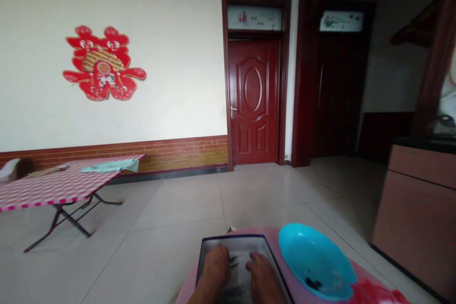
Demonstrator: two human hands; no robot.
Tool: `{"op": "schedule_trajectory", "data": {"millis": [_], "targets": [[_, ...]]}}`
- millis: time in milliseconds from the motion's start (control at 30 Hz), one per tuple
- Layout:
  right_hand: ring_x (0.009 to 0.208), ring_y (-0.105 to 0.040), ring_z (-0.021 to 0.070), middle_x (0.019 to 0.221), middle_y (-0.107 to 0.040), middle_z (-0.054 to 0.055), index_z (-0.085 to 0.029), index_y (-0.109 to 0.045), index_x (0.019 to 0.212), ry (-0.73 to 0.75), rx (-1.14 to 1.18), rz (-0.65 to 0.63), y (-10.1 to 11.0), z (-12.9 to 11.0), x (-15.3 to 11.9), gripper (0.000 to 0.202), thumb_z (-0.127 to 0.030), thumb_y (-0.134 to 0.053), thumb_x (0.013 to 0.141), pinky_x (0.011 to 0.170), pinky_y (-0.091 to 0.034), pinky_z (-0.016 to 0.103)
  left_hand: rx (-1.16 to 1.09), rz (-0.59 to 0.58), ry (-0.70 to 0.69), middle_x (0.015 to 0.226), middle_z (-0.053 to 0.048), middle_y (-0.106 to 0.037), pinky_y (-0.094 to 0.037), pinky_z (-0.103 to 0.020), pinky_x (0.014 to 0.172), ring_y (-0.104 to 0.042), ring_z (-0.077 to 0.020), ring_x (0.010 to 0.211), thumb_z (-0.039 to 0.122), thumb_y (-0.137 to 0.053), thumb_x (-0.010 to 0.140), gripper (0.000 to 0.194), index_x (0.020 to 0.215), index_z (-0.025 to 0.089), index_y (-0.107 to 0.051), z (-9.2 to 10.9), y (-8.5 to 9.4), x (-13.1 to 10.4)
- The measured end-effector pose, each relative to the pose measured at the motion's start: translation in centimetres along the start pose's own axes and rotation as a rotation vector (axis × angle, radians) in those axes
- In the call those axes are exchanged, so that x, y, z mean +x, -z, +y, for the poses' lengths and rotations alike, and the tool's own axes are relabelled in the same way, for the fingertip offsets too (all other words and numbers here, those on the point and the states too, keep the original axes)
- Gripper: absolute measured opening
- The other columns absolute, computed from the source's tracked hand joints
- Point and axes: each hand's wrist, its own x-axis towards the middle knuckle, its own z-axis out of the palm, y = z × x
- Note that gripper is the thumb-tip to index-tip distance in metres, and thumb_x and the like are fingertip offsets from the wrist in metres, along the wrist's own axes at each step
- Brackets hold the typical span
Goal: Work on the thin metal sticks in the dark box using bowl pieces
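Both my hands are inside a shallow open box (240,238) with a dark rim and a pale grey inside. My left hand (218,266) is at the box's left side, fingers curled in. Small dark slender pieces (233,262) show right beside its fingertips; whether they are gripped is unclear. Across from it, my right hand (262,275) has its fingers bent toward the left hand, and what they hold, if anything, is hidden. A bright blue bowl (302,242) stands to the right of the box, with a few dark bits (313,283) at its bottom.
Box and bowl rest on a pink round surface (188,285). Crumpled red material (377,292) lies beside the bowl. A folding table (67,180) with a checked cover and pale green cloth (110,166) stands left. A brown cabinet (416,209) is at right, a red door (253,99) ahead.
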Motion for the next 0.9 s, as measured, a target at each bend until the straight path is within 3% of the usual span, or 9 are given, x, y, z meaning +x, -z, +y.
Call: {"op": "schedule_trajectory", "data": {"millis": [200, 367, 600, 900], "targets": [[0.096, -0.059, 0.0201, 0.101, -0.068, 0.007, -0.019, -0.064, 0.101, 0.203, 0.159, -0.119, 0.7, -1.8, 0.8, 0.033, -0.009, -0.039, 0.081, 0.087, -0.043, 0.033, 0.025, -0.028, 0.051, 0.108, -0.014, -0.065, -0.043, -0.033, 0.088, -0.06, -0.0232, 0.102, 0.007, -0.036, 0.086, 0.034, 0.106, 0.012, -0.063, -0.1, -1.4, 0.6], [0.09, -0.059, 0.0227, 0.096, -0.067, 0.008, -0.017, -0.063, 0.094, 0.196, 0.158, -0.166, 0.1, -3.3, 0.6, 0.025, -0.015, -0.042, 0.081, 0.081, -0.042, 0.034, 0.036, -0.036, 0.043, 0.109, -0.013, -0.065, -0.043, -0.032, 0.09, -0.059, -0.0227, 0.104, 0.01, -0.035, 0.087, 0.034, 0.107, 0.012, -0.063, -0.3, -1.5, 1.4], [0.091, -0.057, 0.022, 0.099, -0.066, 0.007, -0.018, -0.062, 0.095, 0.218, 0.159, -0.16, -1.0, -3.3, 0.1, 0.022, -0.018, -0.048, 0.078, 0.08, -0.039, 0.031, 0.05, -0.032, 0.034, 0.107, -0.014, -0.065, -0.043, -0.032, 0.088, -0.059, -0.0222, 0.102, 0.012, -0.036, 0.087, 0.033, 0.104, 0.012, -0.064, -0.3, -1.2, 2.0], [0.084, -0.058, 0.0188, 0.09, -0.065, 0.008, -0.017, -0.062, 0.084, 0.048, 0.22, -0.158, 2.7, -3.8, 0.9, 0.027, -0.014, -0.035, 0.085, 0.076, -0.041, 0.029, 0.056, -0.04, 0.01, 0.107, -0.012, -0.065, -0.043, -0.029, 0.086, -0.06, -0.0203, 0.101, 0.012, -0.034, 0.088, 0.034, 0.105, 0.015, -0.064, -0.6, -1.2, 1.7]]}}
